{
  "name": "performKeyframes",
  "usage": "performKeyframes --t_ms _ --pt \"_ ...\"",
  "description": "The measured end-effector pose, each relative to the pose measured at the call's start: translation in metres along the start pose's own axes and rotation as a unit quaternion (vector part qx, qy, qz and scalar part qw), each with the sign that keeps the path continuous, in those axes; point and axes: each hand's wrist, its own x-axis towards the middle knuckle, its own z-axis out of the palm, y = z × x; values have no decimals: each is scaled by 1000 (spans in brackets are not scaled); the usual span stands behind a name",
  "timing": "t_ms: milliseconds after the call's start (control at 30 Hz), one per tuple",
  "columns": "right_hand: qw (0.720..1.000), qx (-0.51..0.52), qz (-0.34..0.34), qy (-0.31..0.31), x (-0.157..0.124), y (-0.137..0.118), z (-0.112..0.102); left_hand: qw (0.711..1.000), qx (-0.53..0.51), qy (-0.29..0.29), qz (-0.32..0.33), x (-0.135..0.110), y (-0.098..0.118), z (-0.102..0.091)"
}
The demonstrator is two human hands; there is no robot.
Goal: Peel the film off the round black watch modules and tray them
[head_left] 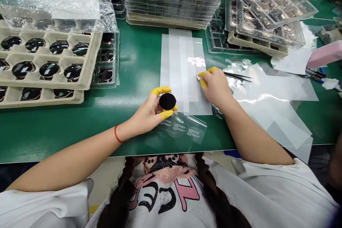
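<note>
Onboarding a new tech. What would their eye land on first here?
First, the yellow finger cots: the left hand pinches a black disc over the green mat, while the right hand rests at the edge of translucent film sheets. To the left sits a pulp tray of glossy black discs. At upper right, clear trays of bronze-coloured discs lie piled.

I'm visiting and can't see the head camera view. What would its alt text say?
A person's left hand, wearing yellow finger cots, holds a round black disc, while the right hand pinches a small white scrap over translucent film sheets on a green workbench. Pulp trays of glossy black discs sit to the left, tweezers to the right.
</note>
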Motion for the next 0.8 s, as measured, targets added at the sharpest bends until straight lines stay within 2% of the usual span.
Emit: performKeyframes --t_ms 67,167,233,300,400,500,667,700,800 --pt "999 30 -30 16 -4 -16 -5 1000 2 2 -7 0 0 0" --pt "982 122 -134 58 -16 -60 -22 1000 8 21 -7 2 -1 0" --pt "966 163 -199 30 -25 -87 -29 1000 13 18 6 3 -2 1" --pt "958 167 -232 -2 -33 -104 -28 1000 20 12 16 5 -4 2" --pt "956 133 -259 -30 -43 -111 -21 999 29 15 5 5 -3 2" --pt "948 126 -287 -49 -46 -107 -18 1000 17 22 -11 4 -2 1" --pt "970 114 -211 -29 -38 -100 -20 1000 -17 19 -8 4 -2 2" --pt "971 104 -214 -23 -37 -100 -19 1000 -9 15 -3 4 -3 3" --pt "952 77 -294 19 -37 -103 -17 999 36 15 19 4 -4 2"
